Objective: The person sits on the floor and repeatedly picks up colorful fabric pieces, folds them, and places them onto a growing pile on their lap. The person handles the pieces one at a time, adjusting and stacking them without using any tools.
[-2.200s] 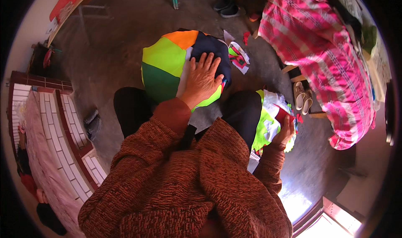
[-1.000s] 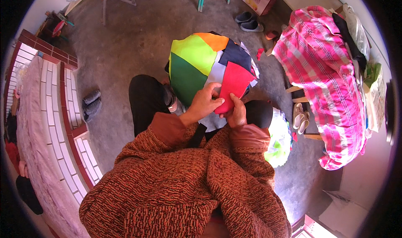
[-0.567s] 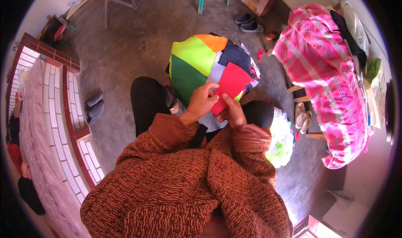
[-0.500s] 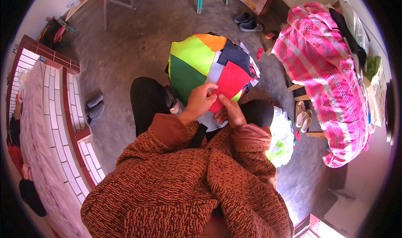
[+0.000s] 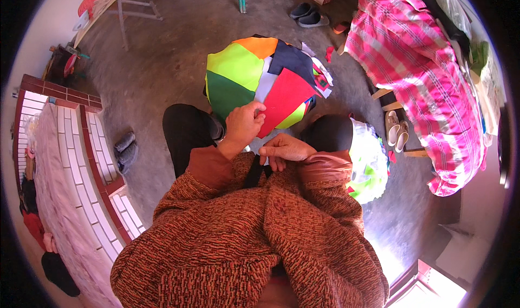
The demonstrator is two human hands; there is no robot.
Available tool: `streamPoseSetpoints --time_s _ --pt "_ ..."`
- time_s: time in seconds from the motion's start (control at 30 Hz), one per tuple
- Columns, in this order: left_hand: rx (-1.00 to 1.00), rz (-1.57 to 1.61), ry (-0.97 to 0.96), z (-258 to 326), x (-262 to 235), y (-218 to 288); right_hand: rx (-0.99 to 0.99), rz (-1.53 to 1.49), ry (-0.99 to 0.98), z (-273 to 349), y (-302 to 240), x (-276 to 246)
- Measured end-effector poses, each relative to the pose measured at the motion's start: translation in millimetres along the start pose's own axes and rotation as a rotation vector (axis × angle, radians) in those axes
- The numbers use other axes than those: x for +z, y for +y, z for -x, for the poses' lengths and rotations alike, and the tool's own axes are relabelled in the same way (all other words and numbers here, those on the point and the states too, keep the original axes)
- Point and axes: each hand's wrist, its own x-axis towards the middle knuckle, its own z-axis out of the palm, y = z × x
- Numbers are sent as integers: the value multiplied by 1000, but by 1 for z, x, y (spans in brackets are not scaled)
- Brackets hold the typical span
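A rounded patchwork of coloured cloth (image 5: 233, 64) lies over my knees and beyond them, with lime, dark green, orange, navy, pale grey and red panels. My left hand (image 5: 244, 126) is closed at its near edge, thumb and fingers pinching the cloth where the red panel (image 5: 290, 94) narrows. Closer to my body, my right hand (image 5: 287, 147) is held apart from the patchwork above my lap, its thumb and forefinger pressed together. Whatever may be between those fingers is too small to make out.
Beside my right knee sits a bundle of white and lime cloth pieces (image 5: 368, 161). Farther right, pink plaid cloth (image 5: 401, 64) covers wooden-legged furniture, with pale shoes (image 5: 397, 130) below. Dark slippers (image 5: 310, 15) lie ahead, grey slippers (image 5: 125, 150) at left near a brick-tiled structure (image 5: 76, 151).
My right hand has left the red panel and drawn back toward my lap. My left hand stays at the cloth's near edge. The whole view has shifted slightly.
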Motion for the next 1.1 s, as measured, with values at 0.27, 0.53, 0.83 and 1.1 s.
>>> streamPoseSetpoints --time_s 0.27,0.53,0.83,1.1 --pt "140 -367 -20 -2 -8 4 -88 148 -13 2 2 -3" --pt "494 -432 111 -33 -9 42 -158 34 14 13 0 -5" --pt "672 -585 52 -66 63 21 -512 -252 245 23 7 -11" --pt "586 -565 -41 -62 57 29 -892 -586 925 123 40 -61"
